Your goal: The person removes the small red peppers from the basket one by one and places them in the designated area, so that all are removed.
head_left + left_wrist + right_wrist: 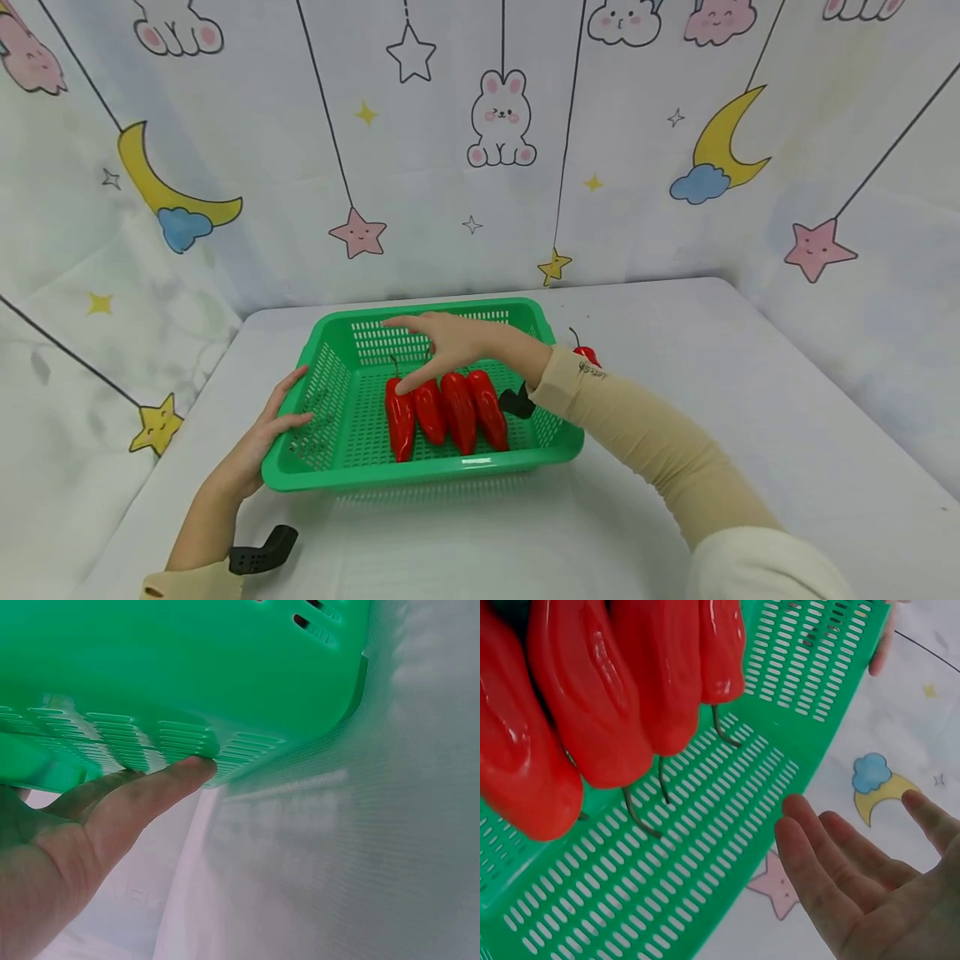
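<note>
A green plastic basket [420, 477] with slotted walls stands on the white table. Several glossy red chili peppers [458, 412] lie side by side on its floor, their thin stems pointing to the far side. My left hand [251, 446] holds the basket's left side, thumb over the rim; in the left wrist view its fingers [176, 780] lie along the outer wall. Above the peppers hovers my right hand [450, 342], thumb and fingers spread with nothing between them. In the right wrist view, that hand [877, 892] is apart from the peppers.
Another red pepper [587, 353] lies on the table right of the basket, partly hidden by my right forearm. White table surface [720, 375] extends to the right. A printed cloth [435, 175] with stars, moons and a rabbit hangs behind.
</note>
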The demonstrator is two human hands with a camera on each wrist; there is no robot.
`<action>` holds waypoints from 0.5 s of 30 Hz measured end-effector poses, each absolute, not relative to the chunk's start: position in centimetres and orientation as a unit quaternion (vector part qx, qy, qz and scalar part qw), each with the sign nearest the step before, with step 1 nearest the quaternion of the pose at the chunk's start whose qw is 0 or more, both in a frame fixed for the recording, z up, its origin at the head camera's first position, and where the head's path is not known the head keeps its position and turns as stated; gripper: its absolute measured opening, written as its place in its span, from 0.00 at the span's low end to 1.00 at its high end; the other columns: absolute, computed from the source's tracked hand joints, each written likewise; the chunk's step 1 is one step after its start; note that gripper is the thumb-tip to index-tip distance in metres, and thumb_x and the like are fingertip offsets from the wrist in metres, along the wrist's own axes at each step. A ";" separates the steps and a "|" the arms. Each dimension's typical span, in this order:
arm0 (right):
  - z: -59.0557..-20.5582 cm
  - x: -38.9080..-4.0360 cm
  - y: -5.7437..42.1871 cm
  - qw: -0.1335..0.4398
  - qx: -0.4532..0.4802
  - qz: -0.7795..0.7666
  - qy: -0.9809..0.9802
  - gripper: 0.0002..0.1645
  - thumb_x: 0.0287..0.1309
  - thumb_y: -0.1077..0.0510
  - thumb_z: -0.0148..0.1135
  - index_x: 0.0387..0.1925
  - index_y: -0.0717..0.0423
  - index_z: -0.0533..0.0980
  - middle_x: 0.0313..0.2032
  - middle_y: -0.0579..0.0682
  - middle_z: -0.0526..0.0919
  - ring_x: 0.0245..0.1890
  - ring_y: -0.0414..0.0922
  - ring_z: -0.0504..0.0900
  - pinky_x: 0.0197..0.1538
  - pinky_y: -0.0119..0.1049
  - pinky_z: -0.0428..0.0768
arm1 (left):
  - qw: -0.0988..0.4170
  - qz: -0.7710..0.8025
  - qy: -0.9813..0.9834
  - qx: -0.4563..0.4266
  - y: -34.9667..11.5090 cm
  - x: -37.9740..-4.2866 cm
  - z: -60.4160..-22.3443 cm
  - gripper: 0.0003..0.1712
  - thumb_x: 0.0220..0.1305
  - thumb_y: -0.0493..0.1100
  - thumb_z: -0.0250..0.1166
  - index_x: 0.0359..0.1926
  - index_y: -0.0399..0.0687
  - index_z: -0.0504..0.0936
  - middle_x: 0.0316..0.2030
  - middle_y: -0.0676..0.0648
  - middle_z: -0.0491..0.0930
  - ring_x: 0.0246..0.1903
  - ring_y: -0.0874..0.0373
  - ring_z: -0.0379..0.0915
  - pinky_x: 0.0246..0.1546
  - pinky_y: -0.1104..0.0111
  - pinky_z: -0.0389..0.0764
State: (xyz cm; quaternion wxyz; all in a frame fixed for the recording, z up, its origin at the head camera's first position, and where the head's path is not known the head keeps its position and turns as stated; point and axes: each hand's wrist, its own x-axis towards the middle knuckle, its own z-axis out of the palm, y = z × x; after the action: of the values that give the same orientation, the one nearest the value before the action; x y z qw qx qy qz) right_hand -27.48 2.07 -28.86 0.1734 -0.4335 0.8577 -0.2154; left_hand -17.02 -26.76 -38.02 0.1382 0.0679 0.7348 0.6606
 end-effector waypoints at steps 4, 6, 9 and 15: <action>-29.2 -27.4 1.5 0.180 -0.438 -0.210 0.856 0.56 0.44 0.34 0.63 0.70 0.42 0.47 0.67 0.48 0.55 0.63 0.46 0.58 0.54 0.41 0.69 | 0.138 0.660 0.736 0.070 -26.8 -17.0 -37.9 0.38 0.69 0.44 0.46 0.70 0.73 0.35 0.66 0.37 0.34 0.49 0.46 0.60 0.39 0.58 0.75; -29.2 -27.4 1.3 0.181 -0.436 -0.205 0.858 0.56 0.44 0.34 0.63 0.70 0.42 0.48 0.67 0.48 0.54 0.64 0.46 0.57 0.56 0.44 0.67 | 0.138 0.659 0.736 0.071 -26.8 -16.9 -37.9 0.38 0.69 0.44 0.46 0.70 0.73 0.35 0.66 0.37 0.34 0.49 0.46 0.60 0.39 0.58 0.74; -29.4 -27.4 1.1 0.178 -0.427 -0.194 0.865 0.55 0.44 0.33 0.63 0.70 0.40 0.48 0.67 0.46 0.53 0.65 0.44 0.54 0.60 0.47 0.62 | 0.139 0.659 0.736 0.069 -26.8 -16.9 -37.9 0.38 0.69 0.44 0.46 0.70 0.74 0.35 0.66 0.37 0.34 0.50 0.45 0.60 0.39 0.57 0.74; -30.0 -27.5 0.5 0.183 -0.411 -0.184 0.874 0.55 0.43 0.31 0.62 0.70 0.35 0.48 0.67 0.44 0.53 0.66 0.44 0.52 0.60 0.49 0.60 | 0.139 0.659 0.735 0.070 -26.8 -17.0 -38.0 0.38 0.69 0.44 0.46 0.70 0.74 0.35 0.66 0.38 0.34 0.51 0.44 0.59 0.39 0.58 0.74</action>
State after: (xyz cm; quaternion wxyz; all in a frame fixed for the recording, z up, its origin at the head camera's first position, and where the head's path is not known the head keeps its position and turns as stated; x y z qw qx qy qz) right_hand -27.53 0.51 -29.97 0.1832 -0.4112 0.8739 -0.1838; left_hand -16.99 -26.77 -38.00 0.1389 0.0698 0.7355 0.6595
